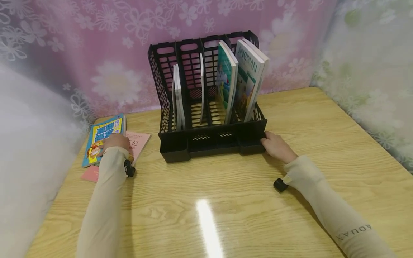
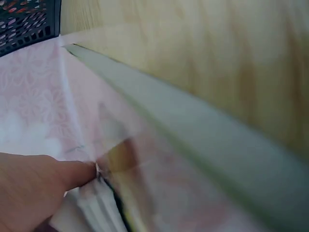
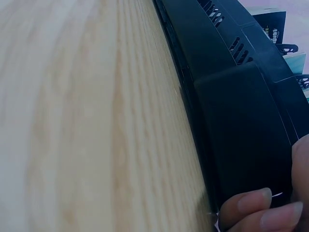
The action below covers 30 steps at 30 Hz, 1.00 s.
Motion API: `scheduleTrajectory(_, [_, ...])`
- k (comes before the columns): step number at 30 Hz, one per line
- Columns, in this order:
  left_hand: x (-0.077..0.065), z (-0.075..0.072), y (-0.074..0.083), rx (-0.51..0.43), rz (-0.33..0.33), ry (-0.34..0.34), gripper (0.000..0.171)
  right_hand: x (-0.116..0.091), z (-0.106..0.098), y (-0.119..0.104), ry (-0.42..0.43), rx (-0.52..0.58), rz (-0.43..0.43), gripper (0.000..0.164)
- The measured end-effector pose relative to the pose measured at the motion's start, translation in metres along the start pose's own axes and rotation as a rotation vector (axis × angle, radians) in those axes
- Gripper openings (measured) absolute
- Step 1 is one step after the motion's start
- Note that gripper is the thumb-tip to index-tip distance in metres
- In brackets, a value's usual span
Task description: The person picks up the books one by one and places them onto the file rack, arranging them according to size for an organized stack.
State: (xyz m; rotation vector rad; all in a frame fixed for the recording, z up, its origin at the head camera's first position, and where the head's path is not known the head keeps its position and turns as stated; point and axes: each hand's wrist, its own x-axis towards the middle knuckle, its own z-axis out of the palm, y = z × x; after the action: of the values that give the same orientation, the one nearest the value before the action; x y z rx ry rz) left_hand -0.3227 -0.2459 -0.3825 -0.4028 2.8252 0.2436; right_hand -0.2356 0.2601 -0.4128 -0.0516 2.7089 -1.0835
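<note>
Gripping the front right corner of a black rack, the right hand has its fingertips curled against the corner, with the thumb just above them in the right wrist view. The left hand lies over a blue book at the left side of the table; its thumb touches page edges in the left wrist view, but most of its fingers are hidden, so I cannot tell whether it pinches the book. Partly under the blue book is a pink book, sticking out on the right and at the lower left.

The rack stands well to the right of these two, near the pink flowered cloth at the back. Inside it, books stand upright or slightly tilted: thin books on the left, a slim book beside a divider, a green book, and at the far right a book marked JINGDIAN. Pale sleeves cover both forearms.
</note>
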Motion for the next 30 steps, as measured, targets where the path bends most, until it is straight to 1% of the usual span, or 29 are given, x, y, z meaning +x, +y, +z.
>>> scheduleTrajectory(2, [-0.001,-0.002,0.001,0.067,0.059,-0.018,0.071,0.000,-0.001,0.000,-0.002,0.003,0.004,0.059])
scheduleTrajectory(3, [-0.001,-0.002,0.001,0.110,0.087,-0.017,0.068,0.001,-0.001,0.000,0.002,-0.008,-0.003,0.059])
scheduleTrajectory(5, [-0.004,0.000,0.003,0.115,0.090,0.018,0.052,0.001,0.000,0.001,0.000,-0.011,-0.008,0.059])
scheduleTrajectory(7, [-0.005,0.002,0.004,0.106,0.091,0.067,0.042,0.001,0.000,0.001,-0.001,-0.026,-0.016,0.059])
scheduleTrajectory(9, [-0.006,0.003,0.004,0.089,0.087,0.125,0.039,0.000,0.001,0.002,0.006,-0.043,-0.023,0.059])
scheduleTrajectory(11, [-0.006,0.004,0.003,0.076,0.098,0.171,0.036,0.000,0.001,0.002,0.004,-0.037,-0.020,0.059])
scheduleTrajectory(13, [-0.006,0.003,0.001,0.075,0.112,0.216,0.041,-0.001,0.001,0.003,0.002,-0.021,-0.016,0.058])
scheduleTrajectory(15, [-0.006,0.002,-0.002,0.088,0.134,0.246,0.041,-0.001,0.000,0.003,-0.004,-0.005,-0.010,0.058])
scheduleTrajectory(18, [-0.006,0.001,-0.001,0.109,0.177,0.253,0.042,-0.002,-0.003,0.005,-0.001,0.002,-0.004,0.058])
scheduleTrajectory(20, [-0.006,0.002,0.002,0.118,0.204,0.240,0.034,-0.003,-0.004,0.006,0.005,-0.006,-0.005,0.058])
scheduleTrajectory(21, [-0.008,0.002,0.004,0.123,0.209,0.224,0.035,-0.004,-0.005,0.007,0.010,-0.011,-0.006,0.058])
scheduleTrajectory(22, [-0.009,0.003,0.007,0.133,0.203,0.196,0.041,-0.004,-0.005,0.007,0.019,-0.014,-0.009,0.057])
scheduleTrajectory(24, [-0.007,0.004,0.012,0.158,0.156,0.124,0.054,-0.004,-0.005,0.006,0.027,-0.010,-0.010,0.057])
scheduleTrajectory(26, [-0.001,0.003,0.015,0.188,0.103,0.028,0.065,-0.003,-0.005,0.005,0.032,-0.009,-0.014,0.055])
scheduleTrajectory(27, [0.003,0.001,0.016,0.185,0.076,-0.020,0.070,-0.002,-0.004,0.004,0.034,-0.007,-0.016,0.055])
scheduleTrajectory(28, [0.008,0.000,0.017,0.175,0.050,-0.060,0.072,-0.002,-0.003,0.004,0.034,-0.003,-0.018,0.055])
scheduleTrajectory(29, [0.013,-0.002,0.017,0.167,0.037,-0.087,0.070,-0.001,-0.003,0.003,0.031,0.000,-0.020,0.055])
scheduleTrajectory(30, [0.017,-0.003,0.017,0.147,0.027,-0.108,0.062,0.000,-0.002,0.003,0.031,0.001,-0.021,0.055])
